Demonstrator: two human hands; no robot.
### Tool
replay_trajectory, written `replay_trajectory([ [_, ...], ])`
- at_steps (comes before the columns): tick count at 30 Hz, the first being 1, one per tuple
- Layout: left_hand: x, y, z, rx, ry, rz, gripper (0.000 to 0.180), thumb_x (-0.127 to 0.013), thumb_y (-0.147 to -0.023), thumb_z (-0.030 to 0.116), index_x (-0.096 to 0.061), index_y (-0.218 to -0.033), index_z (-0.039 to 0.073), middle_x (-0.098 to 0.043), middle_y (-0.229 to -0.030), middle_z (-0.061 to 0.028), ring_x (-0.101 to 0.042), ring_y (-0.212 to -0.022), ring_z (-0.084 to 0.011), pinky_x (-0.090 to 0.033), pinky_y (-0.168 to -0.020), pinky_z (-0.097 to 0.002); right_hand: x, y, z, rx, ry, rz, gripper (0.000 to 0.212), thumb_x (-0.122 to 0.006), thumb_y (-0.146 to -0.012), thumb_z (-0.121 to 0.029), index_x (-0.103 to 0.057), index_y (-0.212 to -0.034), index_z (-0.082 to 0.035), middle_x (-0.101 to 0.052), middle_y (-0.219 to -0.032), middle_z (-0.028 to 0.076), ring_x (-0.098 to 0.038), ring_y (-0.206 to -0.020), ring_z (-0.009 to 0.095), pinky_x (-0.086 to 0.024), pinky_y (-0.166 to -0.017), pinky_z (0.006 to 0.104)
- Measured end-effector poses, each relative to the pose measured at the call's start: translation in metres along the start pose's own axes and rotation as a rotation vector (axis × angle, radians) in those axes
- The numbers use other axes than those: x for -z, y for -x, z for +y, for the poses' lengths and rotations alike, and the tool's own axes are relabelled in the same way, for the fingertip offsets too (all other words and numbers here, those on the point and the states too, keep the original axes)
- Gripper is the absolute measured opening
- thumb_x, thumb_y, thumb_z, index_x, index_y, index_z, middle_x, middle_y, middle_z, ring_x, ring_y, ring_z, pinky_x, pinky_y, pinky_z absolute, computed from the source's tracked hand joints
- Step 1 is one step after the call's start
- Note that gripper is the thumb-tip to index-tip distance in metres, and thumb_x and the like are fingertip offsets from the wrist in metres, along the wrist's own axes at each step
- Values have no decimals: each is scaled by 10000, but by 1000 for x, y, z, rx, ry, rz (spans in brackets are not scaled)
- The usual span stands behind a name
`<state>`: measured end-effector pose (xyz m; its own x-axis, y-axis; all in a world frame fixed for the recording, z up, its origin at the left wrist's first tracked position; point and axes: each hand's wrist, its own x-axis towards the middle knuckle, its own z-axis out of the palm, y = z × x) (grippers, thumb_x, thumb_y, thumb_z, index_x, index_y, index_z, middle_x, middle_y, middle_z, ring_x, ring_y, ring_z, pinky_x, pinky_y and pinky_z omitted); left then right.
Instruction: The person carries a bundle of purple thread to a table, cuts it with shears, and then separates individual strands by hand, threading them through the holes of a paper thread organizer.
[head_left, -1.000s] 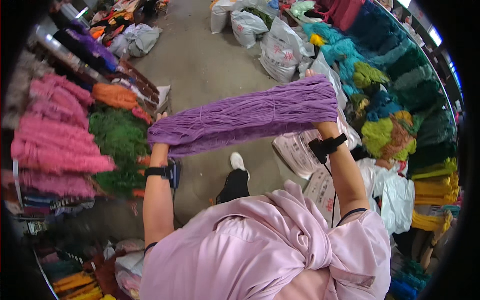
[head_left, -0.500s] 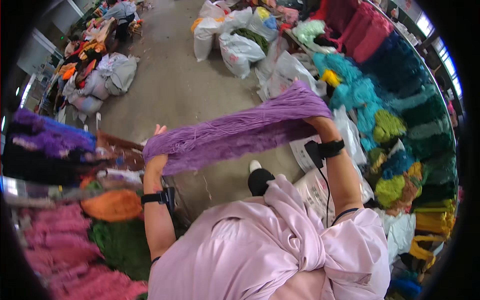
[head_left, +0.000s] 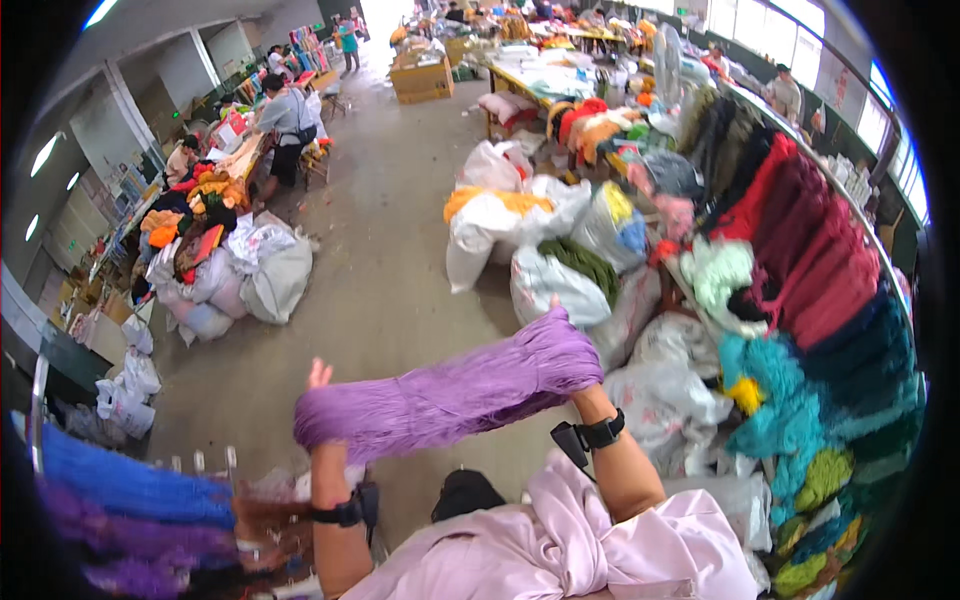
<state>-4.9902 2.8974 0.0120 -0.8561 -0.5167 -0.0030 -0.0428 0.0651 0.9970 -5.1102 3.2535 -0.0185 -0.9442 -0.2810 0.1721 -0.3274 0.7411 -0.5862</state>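
A purple skein of yarn is stretched level between my two hands, looped around them. My left hand holds its left end from inside the loop; the fingertips show above the strands and the palm is hidden. The right end hangs around my right hand, where only a fingertip shows over the yarn and the rest is covered. Both wrists wear black straps with a small device. The skein is in the air in front of my body, above the floor.
White sacks stand ahead right. Hanging skeins in red, navy and teal line the right side. Blue and purple yarn hangs at the lower left. More sacks and a person at a table are ahead left. A cardboard box stands farther off.
The view has tilted up and shows more of the room ahead. The purple skein stays stretched between both hands, which look closer together.
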Motion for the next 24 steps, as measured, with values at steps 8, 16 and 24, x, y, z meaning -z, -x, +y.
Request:
replay_trajectory([
  [8, 10, -306, -27, -650, -576, -61, 582, -545, -953, 148, -323, -1464, -22, -300, -1546, -182, -361, -1397, -274, -332, -1122, -351, -131, -318, -68, 320, 154, 296, 680, -608, -902, -279, -336, -1450, 17, -587, -1203, 185, -589, -1001, 336, -502, -859, 375],
  [16, 70, -630, -42, -471, -939, -21, 667, -601, -908, 218, -322, -1440, -72, -271, -1539, -247, -300, -1415, -371, -274, -1153, -388, -132, -639, -13, 129, -354, 211, 629, -469, -974, -325, -284, -1482, -4, -591, -1172, 134, -582, -983, 265, -501, -863, 352],
  [24, -28, -956, -49, -380, -697, -156, 598, -533, -936, 182, -331, -1455, -35, -319, -1528, -223, -303, -1423, -325, -251, -1161, -373, -216, -927, 53, 229, -1936, -75, 591, -330, -1045, -371, -232, -1514, -25, -594, -1140, 83, -575, -966, 194, -501, -867, 329],
])
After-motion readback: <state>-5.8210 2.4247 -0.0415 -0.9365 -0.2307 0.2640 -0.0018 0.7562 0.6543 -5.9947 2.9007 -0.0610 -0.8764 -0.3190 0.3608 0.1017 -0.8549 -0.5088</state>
